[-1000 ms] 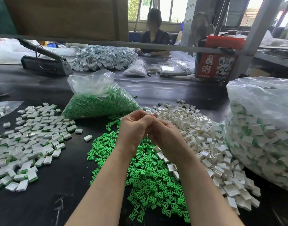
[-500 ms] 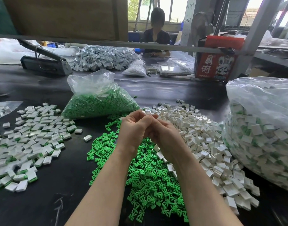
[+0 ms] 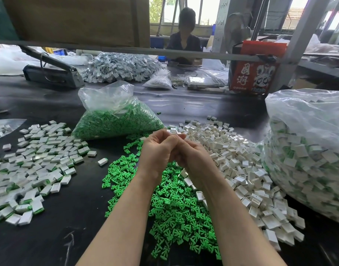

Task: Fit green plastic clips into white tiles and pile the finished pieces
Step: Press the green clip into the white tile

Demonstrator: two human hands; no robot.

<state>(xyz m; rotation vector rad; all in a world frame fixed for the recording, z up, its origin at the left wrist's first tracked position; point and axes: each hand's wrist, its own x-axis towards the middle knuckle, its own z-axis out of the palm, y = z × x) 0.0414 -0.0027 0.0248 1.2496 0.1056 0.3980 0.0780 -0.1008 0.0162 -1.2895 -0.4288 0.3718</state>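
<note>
My left hand (image 3: 157,150) and my right hand (image 3: 195,160) meet fingertip to fingertip above the black table (image 3: 72,212). Both have curled fingers pinching a small white tile between them; the fingers hide nearly all of it. Below the hands lies a loose heap of green clips (image 3: 170,204). To its right spreads a heap of empty white tiles (image 3: 233,160). Finished white-and-green pieces (image 3: 36,158) lie scattered at the left, with one stray piece (image 3: 102,161) nearer the clips.
An open clear bag of green clips (image 3: 114,120) sits behind the hands. A large clear bag of finished pieces (image 3: 308,150) fills the right side. A person sits at the far side beyond a grey heap (image 3: 118,66), a sealing tool (image 3: 49,72) and a red box (image 3: 251,73).
The joined hands have stayed in place above the clip heap, with only slight finger motion. The piles have not moved.
</note>
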